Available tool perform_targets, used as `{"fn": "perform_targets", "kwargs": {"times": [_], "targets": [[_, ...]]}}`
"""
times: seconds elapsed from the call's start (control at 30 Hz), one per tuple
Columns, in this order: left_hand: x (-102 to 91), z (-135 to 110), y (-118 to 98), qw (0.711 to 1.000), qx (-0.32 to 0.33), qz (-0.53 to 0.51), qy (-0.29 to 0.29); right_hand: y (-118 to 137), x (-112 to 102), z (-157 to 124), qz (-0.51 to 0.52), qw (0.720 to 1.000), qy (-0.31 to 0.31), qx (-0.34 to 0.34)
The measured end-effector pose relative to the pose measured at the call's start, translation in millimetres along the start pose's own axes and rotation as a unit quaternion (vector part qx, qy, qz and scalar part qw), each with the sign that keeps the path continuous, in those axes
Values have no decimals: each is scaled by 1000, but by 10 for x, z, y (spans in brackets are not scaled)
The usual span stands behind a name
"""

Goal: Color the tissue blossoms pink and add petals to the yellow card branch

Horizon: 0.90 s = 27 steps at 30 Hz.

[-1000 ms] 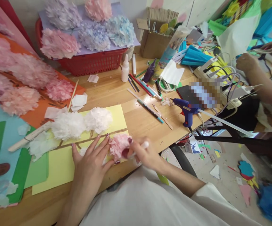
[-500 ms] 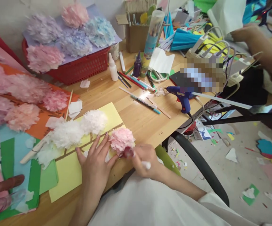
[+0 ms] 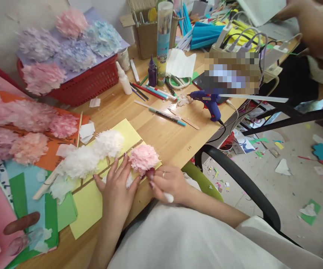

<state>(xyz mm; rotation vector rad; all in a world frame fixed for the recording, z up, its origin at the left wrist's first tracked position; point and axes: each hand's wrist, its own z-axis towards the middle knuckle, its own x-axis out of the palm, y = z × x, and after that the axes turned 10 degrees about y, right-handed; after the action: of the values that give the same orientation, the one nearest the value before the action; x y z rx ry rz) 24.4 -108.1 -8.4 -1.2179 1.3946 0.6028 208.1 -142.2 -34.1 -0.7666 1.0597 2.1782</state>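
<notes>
My left hand (image 3: 119,186) lies spread on yellow card (image 3: 87,213), its fingertips by a brown line drawn across it. White shows between the thumb and fingers, partly covered. My right hand (image 3: 168,183), with a ring on one finger, is closed around a pen-like stick (image 3: 168,197) whose white end sticks out below; its tip is hidden. Just above my right fingertips sits a pink tissue-paper flower (image 3: 143,158) at the card's right end. Two white paper flowers, one fuller (image 3: 81,161) and one farther up (image 3: 109,143), rest along the card.
A blue glue gun (image 3: 208,102) lies near the table's right edge, by a phone (image 3: 200,83). Pens (image 3: 167,116), a white bottle (image 3: 124,78) and a red basket of paper flowers (image 3: 85,84) stand behind. Another person's arm (image 3: 314,26) is at upper right.
The whole view has shifted slightly. My right hand has turned a little and stays beside the pink flower; my left hand remains on the card. The other person's arm has moved upward.
</notes>
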Motion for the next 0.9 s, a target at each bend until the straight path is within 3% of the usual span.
{"fn": "perform_targets", "kwargs": {"times": [0.03,0.17,0.27,0.3,0.4,0.53,0.73,0.83,0.9], "targets": [[-1,3,16,1000,-1,3,7,10,12,7,-1,1000,1,-10],[-23,8,84,999,10,13,42,44,40,11,-5,998,-27,57],[-45,1,107,998,25,22,50,65,56,-19,-7,999,-7,-43],[-52,-3,106,998,26,27,49,74,66,-31,-11,999,-14,-40],[-71,-19,93,998,33,35,51,118,123,-56,-25,996,-74,43],[-87,-37,67,997,35,29,58,137,194,-51,-47,997,-46,-47],[-92,-24,4,998,2,-11,67,69,-5,-68,-24,982,-103,157],[-109,3,-33,997,-10,-42,64,137,-155,-119,75,977,-83,179],[-121,24,-49,997,-13,-51,63,145,-219,-133,107,981,-28,160]]}}
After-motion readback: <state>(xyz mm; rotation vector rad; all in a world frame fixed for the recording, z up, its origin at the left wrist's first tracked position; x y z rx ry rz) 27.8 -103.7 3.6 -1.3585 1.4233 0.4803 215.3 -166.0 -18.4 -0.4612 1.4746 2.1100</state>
